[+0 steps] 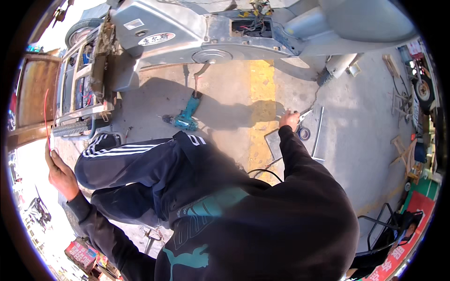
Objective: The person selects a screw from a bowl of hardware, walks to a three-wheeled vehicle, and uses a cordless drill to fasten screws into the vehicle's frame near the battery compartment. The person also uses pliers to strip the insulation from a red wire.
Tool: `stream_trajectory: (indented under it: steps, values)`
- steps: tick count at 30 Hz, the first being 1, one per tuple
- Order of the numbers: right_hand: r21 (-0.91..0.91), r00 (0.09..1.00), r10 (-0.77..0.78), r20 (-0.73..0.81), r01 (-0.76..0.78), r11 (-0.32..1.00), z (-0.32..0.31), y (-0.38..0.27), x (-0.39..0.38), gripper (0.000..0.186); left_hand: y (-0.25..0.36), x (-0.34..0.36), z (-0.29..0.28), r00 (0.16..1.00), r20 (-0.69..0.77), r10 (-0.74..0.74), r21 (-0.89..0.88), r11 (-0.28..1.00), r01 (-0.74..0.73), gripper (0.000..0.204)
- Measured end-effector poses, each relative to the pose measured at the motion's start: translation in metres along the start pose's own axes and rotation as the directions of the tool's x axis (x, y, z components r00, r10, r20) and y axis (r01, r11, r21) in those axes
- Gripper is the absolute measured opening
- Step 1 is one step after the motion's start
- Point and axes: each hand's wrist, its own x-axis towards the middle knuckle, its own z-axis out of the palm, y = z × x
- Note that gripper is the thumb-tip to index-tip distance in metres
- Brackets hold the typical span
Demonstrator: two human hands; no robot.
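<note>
At the far left, my left hand (63, 177) is closed, pinching a thin red wire (46, 112) that stands up from the fingers. My right hand (289, 120) is low over the floor with its fingers closed at a silver hand tool (305, 114) that looks like pliers; the grip is partly hidden. Just beside that hand lies a roll of dark tape (304, 134). A grey rod or tube (318, 129) lies to its right, and a flat grey plate (273, 143) is partly behind my forearm.
A teal cordless drill (186, 114) lies on the floor ahead of my knees. Beyond it stands a grey vehicle body (164, 28) with exposed wiring (255, 23) in an opening. An open frame (77, 84) is at left. At right are a wheel (424, 89) and a dark metal-framed chair (382, 227).
</note>
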Motion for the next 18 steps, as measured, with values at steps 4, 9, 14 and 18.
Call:
stream_trajectory:
  steps: [4, 9, 14, 18]
  values:
    - [-0.442, 0.998, -0.011, 0.065, 0.039, 0.896, 0.011, 0.068, 0.049, 0.052, 0.02, -0.028, -0.015, 0.976, 0.042, -0.213, -0.446, 0.87, 0.209, 0.033]
    - [-0.352, 0.938, 0.249, 0.24, -0.155, 0.923, 0.015, 0.074, 0.07, 0.05, 0.015, -0.027, -0.061, 0.901, 0.236, -0.365, -0.754, 0.516, 0.407, 0.03]
    - [-0.353, 0.948, 0.097, 0.302, 0.016, 0.935, 0.003, 0.027, 0.047, 0.047, -0.004, -0.056, -0.084, 0.763, 0.519, -0.384, -0.83, -0.017, 0.557, 0.031]
    - [-0.326, 0.933, 0.012, 0.36, 0.114, 0.938, -0.012, 0.004, 0.027, 0.044, -0.018, -0.069, -0.082, 0.719, 0.6, -0.352, -0.764, -0.519, 0.383, 0.025]
